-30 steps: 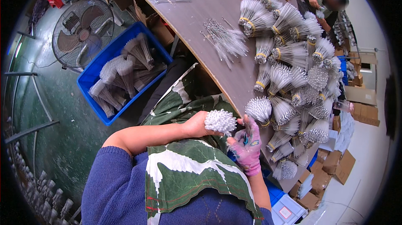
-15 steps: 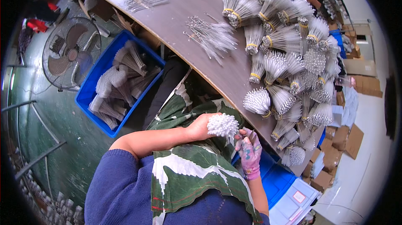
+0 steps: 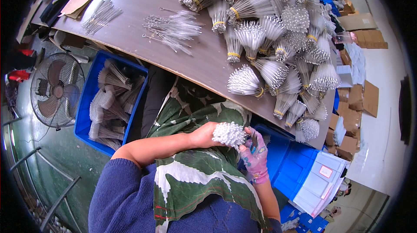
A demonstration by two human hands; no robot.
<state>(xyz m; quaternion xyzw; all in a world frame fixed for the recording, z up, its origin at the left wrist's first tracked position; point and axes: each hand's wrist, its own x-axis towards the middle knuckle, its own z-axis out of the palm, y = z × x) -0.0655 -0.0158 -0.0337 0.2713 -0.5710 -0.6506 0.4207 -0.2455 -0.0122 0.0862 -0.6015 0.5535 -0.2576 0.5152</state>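
My bare left hand (image 3: 204,135) is closed around a bundle of thin wire brushes (image 3: 229,134), its white tips turned up in a dense round cluster. Close against the bundle's right side is my right hand (image 3: 255,159), in a pink patterned glove with bare fingertips. Its fingers are bent around a small dark metal tool (image 3: 254,139), whose kind I cannot make out. Both hands are over my lap, above a green and white leaf-patterned apron (image 3: 195,185). The lower part of the bundle is hidden by my left hand.
On the brown table (image 3: 126,55) lie many banded brush bundles (image 3: 249,37), loose looped-end brushes (image 3: 173,29) and a smaller pile (image 3: 102,16). A blue bin of brush bundles (image 3: 78,124) stands left, near a floor fan (image 3: 57,90). Blue and white bins (image 3: 319,181) are at right.
The view has turned, so the table and its bundles appear farther left and higher. My left hand still grips the bundle; my right fingers and the dark tool have shifted slightly beside it.
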